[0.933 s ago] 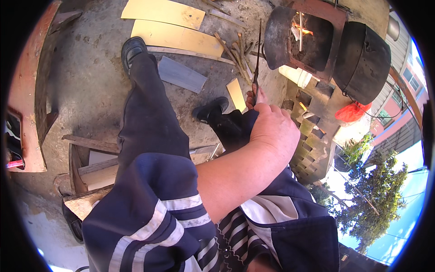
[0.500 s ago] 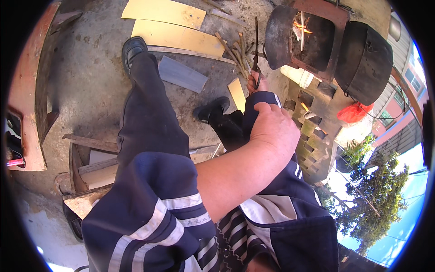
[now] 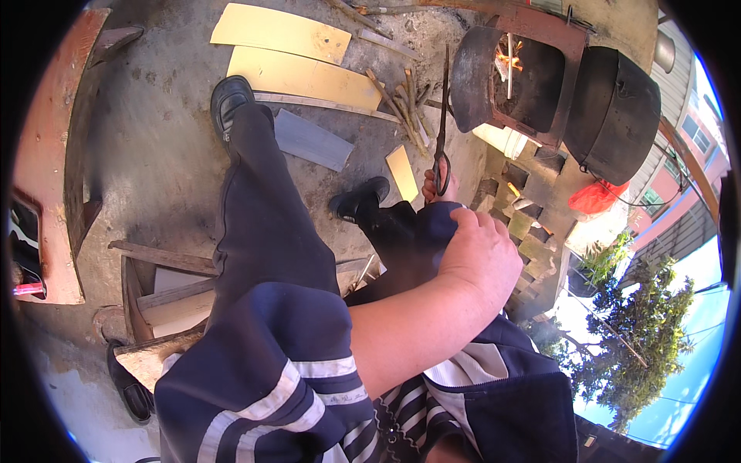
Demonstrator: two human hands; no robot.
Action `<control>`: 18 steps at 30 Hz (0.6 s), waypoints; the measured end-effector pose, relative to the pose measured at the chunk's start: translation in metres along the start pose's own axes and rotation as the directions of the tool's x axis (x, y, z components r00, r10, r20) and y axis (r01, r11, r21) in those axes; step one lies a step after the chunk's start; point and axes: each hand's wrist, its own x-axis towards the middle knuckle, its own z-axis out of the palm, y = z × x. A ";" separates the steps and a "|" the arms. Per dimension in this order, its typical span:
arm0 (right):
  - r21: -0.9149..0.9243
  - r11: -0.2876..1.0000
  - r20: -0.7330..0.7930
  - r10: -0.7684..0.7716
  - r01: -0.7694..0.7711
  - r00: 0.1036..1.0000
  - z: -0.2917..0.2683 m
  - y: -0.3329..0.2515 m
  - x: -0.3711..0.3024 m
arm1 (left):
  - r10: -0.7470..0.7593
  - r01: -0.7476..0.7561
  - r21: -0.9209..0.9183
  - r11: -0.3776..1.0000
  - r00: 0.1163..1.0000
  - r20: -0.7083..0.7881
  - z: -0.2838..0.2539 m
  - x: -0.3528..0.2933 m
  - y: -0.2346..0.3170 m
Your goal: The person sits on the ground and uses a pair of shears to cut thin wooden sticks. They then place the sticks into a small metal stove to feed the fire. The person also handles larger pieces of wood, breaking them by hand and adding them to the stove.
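My left forearm, its sleeve pushed up, crosses in front of me. My left hand (image 3: 485, 251) is closed over the dark sleeve (image 3: 438, 222) of my right arm. Farther out, my right hand (image 3: 430, 187) grips the looped handles of long, dark iron fire tongs (image 3: 442, 131). The tongs point away from me, their far end beside the open round door (image 3: 472, 77) of a stove (image 3: 527, 133). Inside the stove, a small fire (image 3: 507, 60) burns around pale sticks. Part of my right hand is hidden by the tongs' handles and the sleeve.
Sticks (image 3: 407, 104), yellow boards (image 3: 305, 77) and a grey board (image 3: 312, 139) lie on the concrete. A black pot (image 3: 616, 112) stands right of the stove opening, near a red bag (image 3: 594, 198). A wooden stool (image 3: 166, 266) and reddish wooden furniture (image 3: 54, 147) are at left.
Both hands have drawn back toward me, with the tongs still in my right hand. My left hand stays on the right sleeve. The view has shifted slightly.
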 end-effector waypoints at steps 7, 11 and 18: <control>-0.110 0.954 -0.148 -0.292 0.278 0.945 0.008 0.037 -0.002 | 0.234 -0.251 0.011 0.968 0.885 -0.402 -0.011 -0.058 -0.002; -0.184 0.927 -0.182 -0.360 0.328 0.915 0.035 0.035 0.014 | 0.205 -0.268 -0.123 0.956 0.903 -0.377 -0.028 -0.079 -0.031; -0.070 0.918 -0.234 -0.396 0.391 0.888 0.094 0.006 0.082 | 0.137 -0.240 -0.193 0.951 0.891 -0.434 -0.040 -0.077 -0.054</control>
